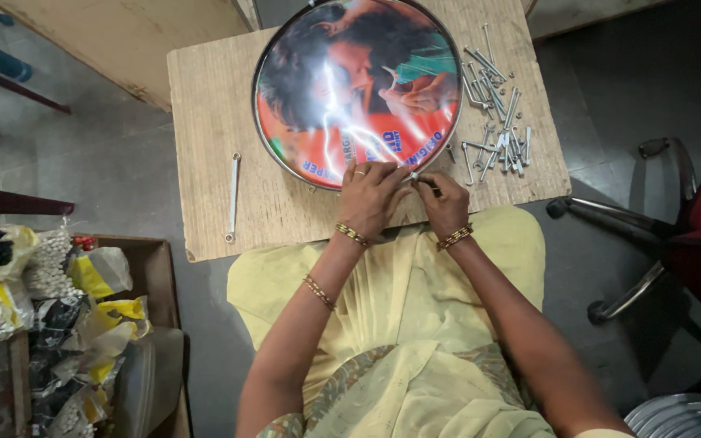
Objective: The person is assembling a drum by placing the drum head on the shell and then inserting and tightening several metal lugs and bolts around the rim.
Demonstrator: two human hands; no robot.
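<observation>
On wooden table [204, 97], both hands [371, 195] [441, 201] pinch drum [359, 89] rim w/ small bolt [413, 175], prob.

Left hand [371, 195]: wearing a thin ring on one finger.
Left wrist: wearing a gold and red beaded bangle [352, 234]; a second matching bangle [318, 291] is sitting higher up the forearm.
Right hand [443, 203]: showing no ring.
Right wrist: wearing a gold and red beaded bangle [454, 237].
Arms: showing no sleeves.
Clothing: wearing a pale yellow pleated garment [403, 324] with a patterned border.
</observation>
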